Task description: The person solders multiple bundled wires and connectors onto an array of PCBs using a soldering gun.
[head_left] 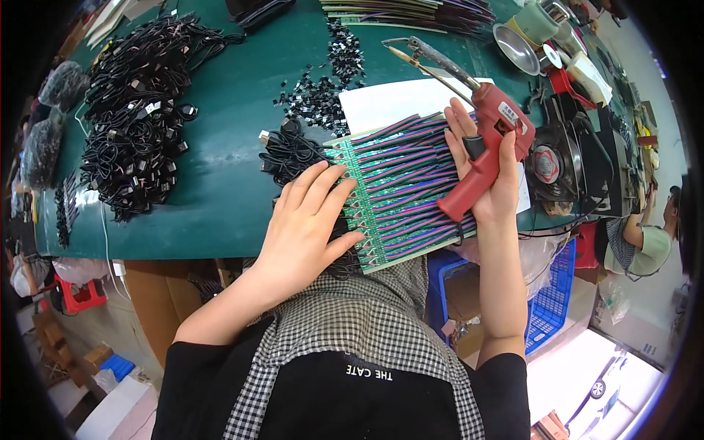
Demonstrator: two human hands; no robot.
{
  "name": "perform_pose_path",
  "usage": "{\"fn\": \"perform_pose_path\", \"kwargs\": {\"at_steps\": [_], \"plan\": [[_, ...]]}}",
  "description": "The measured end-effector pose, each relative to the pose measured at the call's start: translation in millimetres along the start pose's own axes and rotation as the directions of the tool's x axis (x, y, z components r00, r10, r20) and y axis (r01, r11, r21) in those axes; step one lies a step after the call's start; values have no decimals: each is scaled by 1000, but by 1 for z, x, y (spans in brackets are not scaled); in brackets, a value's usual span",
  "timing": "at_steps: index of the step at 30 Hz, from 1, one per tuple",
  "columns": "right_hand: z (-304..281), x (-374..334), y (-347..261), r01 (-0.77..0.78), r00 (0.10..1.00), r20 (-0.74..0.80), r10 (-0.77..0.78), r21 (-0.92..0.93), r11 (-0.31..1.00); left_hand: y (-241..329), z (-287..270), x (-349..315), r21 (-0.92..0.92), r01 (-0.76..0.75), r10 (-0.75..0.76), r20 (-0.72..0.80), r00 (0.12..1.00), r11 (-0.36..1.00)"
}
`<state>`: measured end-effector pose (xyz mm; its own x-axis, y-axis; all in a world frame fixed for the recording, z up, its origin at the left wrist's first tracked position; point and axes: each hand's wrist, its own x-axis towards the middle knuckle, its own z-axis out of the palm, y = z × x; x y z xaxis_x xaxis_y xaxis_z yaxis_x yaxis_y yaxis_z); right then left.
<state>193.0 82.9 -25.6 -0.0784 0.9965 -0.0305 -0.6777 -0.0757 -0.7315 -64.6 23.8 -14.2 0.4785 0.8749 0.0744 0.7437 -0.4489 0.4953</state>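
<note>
A red soldering gun (493, 110) lies across my right hand (500, 196), its handle between the thumb and palm while several fingers stretch out. Its long metal tip points to the far left, over a white sheet. Flat on the table edge in front of me is a panel of green circuit boards (361, 209) with rows of multicoloured wires (411, 183) running off to the right. My left hand (301, 231) rests with its fingers spread on the panel's left edge. Beside those fingertips sits a bundle of black cables (292, 154), partly covered by the hand.
A large heap of black USB cables (139, 125) covers the left of the green table (227, 147). Small black connectors (319, 103) are scattered beyond the panel. At right stand a fan (550, 165) and a metal bowl (515, 48). A blue crate (550, 293) is below; another person (645, 238) sits far right.
</note>
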Motion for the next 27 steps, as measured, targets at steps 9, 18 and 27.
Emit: {"fn": "perform_pose_path", "kwargs": {"at_steps": [9, 18, 27], "plan": [[8, 7, 2, -47, 999, 16, 46, 95, 994, 8, 4, 2, 174, 46, -52, 27, 998, 984], [4, 13, 8, -81, 997, 23, 80, 42, 996, -5, 10, 6, 194, 35, -48, 61, 997, 980], [1, 10, 9, -88, 996, 21, 87, 67, 994, -11, 24, 5, 334, 3, -43, 112, 993, 943]]}}
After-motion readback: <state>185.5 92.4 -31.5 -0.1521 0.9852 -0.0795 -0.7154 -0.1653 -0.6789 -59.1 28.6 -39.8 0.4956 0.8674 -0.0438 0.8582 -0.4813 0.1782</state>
